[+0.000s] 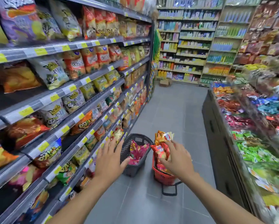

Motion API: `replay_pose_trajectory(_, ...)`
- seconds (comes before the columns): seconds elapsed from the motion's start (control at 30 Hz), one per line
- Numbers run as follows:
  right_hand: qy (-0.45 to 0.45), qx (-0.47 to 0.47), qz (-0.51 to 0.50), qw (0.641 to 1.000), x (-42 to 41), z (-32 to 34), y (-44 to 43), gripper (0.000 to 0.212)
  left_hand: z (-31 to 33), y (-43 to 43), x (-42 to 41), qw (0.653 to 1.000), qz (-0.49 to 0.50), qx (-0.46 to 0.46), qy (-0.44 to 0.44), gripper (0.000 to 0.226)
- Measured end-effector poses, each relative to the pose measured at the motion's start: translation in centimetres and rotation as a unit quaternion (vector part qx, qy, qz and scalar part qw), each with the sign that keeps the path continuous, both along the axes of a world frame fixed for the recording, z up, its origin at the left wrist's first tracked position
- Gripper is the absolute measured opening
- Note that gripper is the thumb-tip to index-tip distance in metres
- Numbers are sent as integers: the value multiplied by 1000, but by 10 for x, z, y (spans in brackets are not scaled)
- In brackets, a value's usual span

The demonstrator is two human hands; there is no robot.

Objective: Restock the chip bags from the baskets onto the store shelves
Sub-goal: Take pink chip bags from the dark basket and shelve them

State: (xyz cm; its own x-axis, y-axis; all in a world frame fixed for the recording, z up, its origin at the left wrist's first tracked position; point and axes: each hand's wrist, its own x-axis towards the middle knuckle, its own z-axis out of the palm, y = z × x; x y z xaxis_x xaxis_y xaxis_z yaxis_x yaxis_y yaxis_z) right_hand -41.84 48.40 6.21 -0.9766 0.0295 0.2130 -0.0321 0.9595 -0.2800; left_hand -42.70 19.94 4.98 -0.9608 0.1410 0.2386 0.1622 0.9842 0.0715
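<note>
Two baskets stand on the aisle floor: a black basket [136, 168] with pink and red chip bags [138, 151] inside, and a red basket [163, 177] to its right. My right hand [177, 160] grips orange and red chip bags [162, 143] just above the red basket. My left hand [110, 157] hovers with fingers spread, holding nothing, between the black basket and the lower shelves [93, 131] on the left. Those shelves hold many chip bags.
Grey shelving full of snacks runs along the whole left side. A dark low display counter [216, 126] with loose snack packs lines the right. A cardboard box [165, 82] sits on the floor at the aisle's far end, before shelves of bottles.
</note>
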Motion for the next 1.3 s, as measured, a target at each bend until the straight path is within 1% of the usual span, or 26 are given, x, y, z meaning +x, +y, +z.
replay_pose_trajectory(0.17, -17, 9, -41, 999, -54, -17, 29, 75, -31, 19, -81, 999, -38, 12, -31, 81)
replay_pose_trajectory(0.43, -71, 20, -70, 995, -142, -53, 33, 77, -67, 28, -180, 994, -47, 10, -95, 83)
replay_pose_trajectory(0.73, -116, 20, -38, 992, -253, -108, 34, 76, -108, 35, -271, 985, -27, 20, -169, 83)
replay_pose_trajectory(0.9, -147, 29, 4, 989, -342, -145, 45, 72, -130, 44, -341, 978, -4, 11, -207, 82)
replay_pose_trajectory(1.0, -181, 14, 19, 983, -407, -158, 51, 74, -143, 51, -390, 975, 20, 20, -222, 81)
replay_pose_trajectory(1.2, -218, -50, 58, 973, -535, -190, 65, 76, -170, 75, -478, 962, 56, 31, -266, 81)
replay_pose_trajectory(1.3, -247, -62, 68, 965, -583, -218, 65, 74, -195, 83, -512, 953, 82, 63, -283, 79)
